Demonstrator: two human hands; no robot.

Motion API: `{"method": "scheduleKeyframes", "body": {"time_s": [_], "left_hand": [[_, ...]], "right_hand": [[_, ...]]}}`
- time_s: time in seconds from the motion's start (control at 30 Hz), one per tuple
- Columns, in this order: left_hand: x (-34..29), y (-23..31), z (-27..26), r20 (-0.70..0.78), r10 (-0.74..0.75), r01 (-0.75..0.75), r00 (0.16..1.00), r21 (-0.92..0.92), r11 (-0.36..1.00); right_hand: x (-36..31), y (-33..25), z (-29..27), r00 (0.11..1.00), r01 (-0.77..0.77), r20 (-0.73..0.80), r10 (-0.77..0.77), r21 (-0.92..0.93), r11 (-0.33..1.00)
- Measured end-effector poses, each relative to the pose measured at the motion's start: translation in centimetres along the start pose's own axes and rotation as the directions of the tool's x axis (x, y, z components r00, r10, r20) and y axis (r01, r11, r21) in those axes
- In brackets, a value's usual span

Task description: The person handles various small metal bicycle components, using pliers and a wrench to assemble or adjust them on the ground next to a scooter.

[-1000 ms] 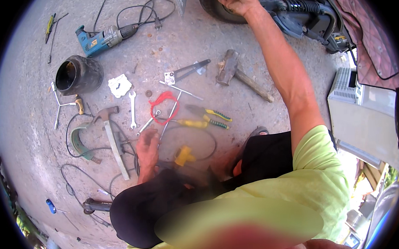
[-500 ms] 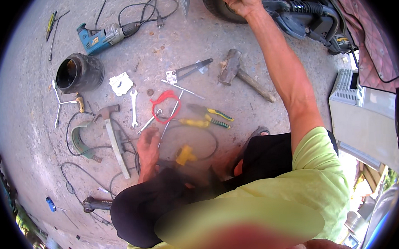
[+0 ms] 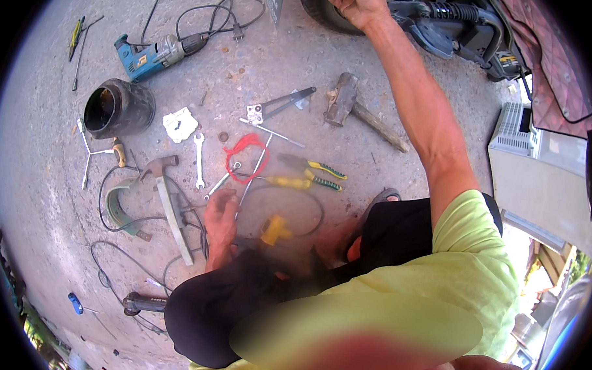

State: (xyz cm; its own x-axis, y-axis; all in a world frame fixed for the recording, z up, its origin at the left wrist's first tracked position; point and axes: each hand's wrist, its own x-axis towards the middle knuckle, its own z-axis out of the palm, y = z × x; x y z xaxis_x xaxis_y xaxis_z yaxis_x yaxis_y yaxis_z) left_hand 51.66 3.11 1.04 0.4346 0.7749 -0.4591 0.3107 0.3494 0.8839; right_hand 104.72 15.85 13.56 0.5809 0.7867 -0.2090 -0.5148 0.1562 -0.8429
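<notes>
My right hand point(image 3: 361, 5) is stretched far forward beside a black tyre point(image 3: 332, 13), fingers apart, nothing visible in it; the top edge cuts off part of the hand. Past my left knee, my left hand point(image 3: 220, 217) hangs low with loosely bent fingers; haze softens its outline and I see nothing held. Nearest to it lies a small ring spanner point(image 3: 219, 186). A red loop of cord point(image 3: 235, 151) overlaps a T-handle wrench point(image 3: 256, 165). Yellow-and-green pliers point(image 3: 325, 171) and a yellow-handled tool point(image 3: 288, 182) lie to its right, a blurred yellow object point(image 3: 275, 230) nearer me.
A claw hammer point(image 3: 171, 212), green curved band point(image 3: 117, 207) and open-end spanner point(image 3: 199, 162) lie leftward. Farther off are a black cylinder point(image 3: 133, 109), blue drill point(image 3: 151, 59) and sledgehammer point(image 3: 342, 100). Cables cross the floor. A motorbike point(image 3: 447, 33) and white appliance point(image 3: 536, 163) stand at right.
The fingers of my right hand have spread a little by the tyre, and its forearm has shifted slightly. My left hand and the tools on the floor look the same.
</notes>
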Motion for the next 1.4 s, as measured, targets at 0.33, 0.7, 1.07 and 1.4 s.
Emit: {"method": "scheduleKeyframes", "body": {"time_s": [0.33, 0.7, 1.07, 1.4], "left_hand": [[0.0, 0.4, 0.1, 0.017, 0.000, -0.001, 1.000, 0.010, 1.000], [0.3, 0.5, 0.3, 0.015, 0.003, -0.003, 1.000, 0.013, 1.000], [0.9, 0.1, 1.1, 0.009, 0.033, -0.033, 0.999, -0.027, 0.999], [1.1, 0.7, 1.4, 0.039, 0.071, -0.070, 0.997, -0.027, 0.997]], "right_hand": [[0.0, 0.6, 0.0, 0.993, 0.118, 0.001, -0.119, -0.104, 0.988], [0.7, 1.1, -0.2, 0.975, 0.219, 0.014, -0.221, -0.200, 0.955], [0.7, 1.4, -0.1, 0.967, 0.222, -0.056, -0.247, -0.281, 0.934], [0.2, 1.3, 0.2, 0.988, 0.153, -0.021, -0.155, -0.060, 0.986]]}}
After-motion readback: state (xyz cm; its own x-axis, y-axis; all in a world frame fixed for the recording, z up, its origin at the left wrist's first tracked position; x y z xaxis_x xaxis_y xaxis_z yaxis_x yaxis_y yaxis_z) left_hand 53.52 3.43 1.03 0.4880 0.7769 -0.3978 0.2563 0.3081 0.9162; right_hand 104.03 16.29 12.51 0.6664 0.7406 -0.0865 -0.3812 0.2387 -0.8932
